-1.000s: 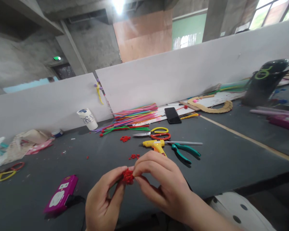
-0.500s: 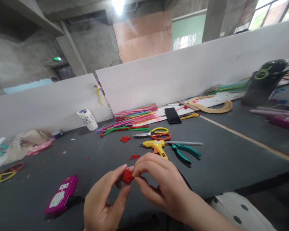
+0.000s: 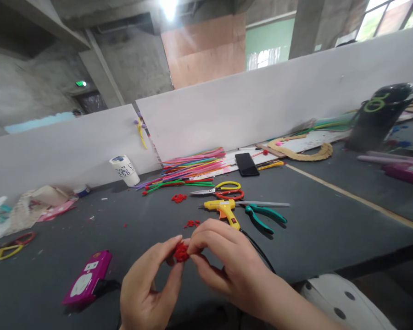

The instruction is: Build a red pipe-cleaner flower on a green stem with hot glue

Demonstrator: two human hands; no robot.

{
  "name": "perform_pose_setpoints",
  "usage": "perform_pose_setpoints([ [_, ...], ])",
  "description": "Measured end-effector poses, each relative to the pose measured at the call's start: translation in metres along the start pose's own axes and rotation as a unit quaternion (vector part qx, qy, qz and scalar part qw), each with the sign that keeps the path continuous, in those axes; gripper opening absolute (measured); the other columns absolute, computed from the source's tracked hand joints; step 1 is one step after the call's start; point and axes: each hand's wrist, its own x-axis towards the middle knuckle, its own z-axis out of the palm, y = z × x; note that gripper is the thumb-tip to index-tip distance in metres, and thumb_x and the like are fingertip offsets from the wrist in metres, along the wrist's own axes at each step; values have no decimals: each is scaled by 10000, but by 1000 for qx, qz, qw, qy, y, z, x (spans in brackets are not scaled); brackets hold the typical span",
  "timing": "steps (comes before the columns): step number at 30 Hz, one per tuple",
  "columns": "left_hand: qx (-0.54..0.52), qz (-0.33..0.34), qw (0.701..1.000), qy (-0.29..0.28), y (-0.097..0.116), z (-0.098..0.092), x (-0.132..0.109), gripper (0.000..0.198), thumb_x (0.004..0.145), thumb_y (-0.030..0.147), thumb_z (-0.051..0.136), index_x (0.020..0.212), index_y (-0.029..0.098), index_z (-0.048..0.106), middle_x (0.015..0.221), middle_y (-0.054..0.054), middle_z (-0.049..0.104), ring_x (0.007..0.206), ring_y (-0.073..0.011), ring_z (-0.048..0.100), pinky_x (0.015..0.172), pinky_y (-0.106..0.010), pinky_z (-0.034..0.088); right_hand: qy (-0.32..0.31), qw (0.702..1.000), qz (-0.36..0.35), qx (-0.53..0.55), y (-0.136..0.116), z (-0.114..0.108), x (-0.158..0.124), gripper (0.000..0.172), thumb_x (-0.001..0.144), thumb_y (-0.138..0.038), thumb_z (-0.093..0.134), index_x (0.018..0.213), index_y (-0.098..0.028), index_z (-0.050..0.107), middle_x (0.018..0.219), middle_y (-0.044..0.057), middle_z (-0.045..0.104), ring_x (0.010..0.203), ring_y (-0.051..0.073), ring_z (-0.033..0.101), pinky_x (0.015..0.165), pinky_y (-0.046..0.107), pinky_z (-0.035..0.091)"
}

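Both of my hands pinch one small red fuzzy ball (image 3: 181, 251) of coiled pipe cleaner just above the near edge of the dark grey table (image 3: 330, 229). My left hand (image 3: 147, 288) holds it between thumb and forefinger from the left. My right hand (image 3: 223, 261) has its fingers curled closed on the ball's right side. Small red scraps (image 3: 192, 223) lie on the table right behind my hands.
A yellow glue gun (image 3: 223, 208), green pliers (image 3: 264, 216) and scissors (image 3: 216, 188) lie behind my hands. Farther back are a bundle of coloured pipe cleaners (image 3: 192, 167), a black phone (image 3: 247, 164) and a paper cup (image 3: 124, 170). A magenta power strip (image 3: 87, 277) lies at left.
My hands have shifted slightly and worked the red ball between the fingers; both still pinch it. Nothing else on the table has moved.
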Motion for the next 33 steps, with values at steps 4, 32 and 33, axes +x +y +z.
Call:
perform_pose_setpoints([
  [4, 12, 7, 1000, 6, -1, 2, 1, 253, 831, 150, 595, 1073, 208, 642, 923, -26, 775, 781, -127, 719, 779, -186, 548, 2, 1000, -7, -7, 0, 0, 2, 118, 847, -41, 502, 816, -137, 565, 775, 61, 621, 734, 134, 547, 705, 235, 464],
  [32, 36, 8, 999, -4, 0, 0, 3, 214, 833, 174, 584, 1035, 192, 651, 884, -43, 783, 730, -144, 733, 717, -195, 570, -6, 1000, 18, 5, 2, 3, 1, 111, 851, -62, 506, 824, -155, 562, 781, 50, 610, 744, 139, 551, 704, 241, 463],
  [33, 36, 10, 999, -1, 0, 0, 3, 208, 832, 175, 586, 1027, 191, 655, 879, -41, 783, 726, -143, 733, 716, -194, 570, -7, 1000, 19, 5, 2, 3, 1, 111, 853, -66, 504, 828, -159, 560, 784, 48, 610, 746, 139, 552, 705, 243, 464],
])
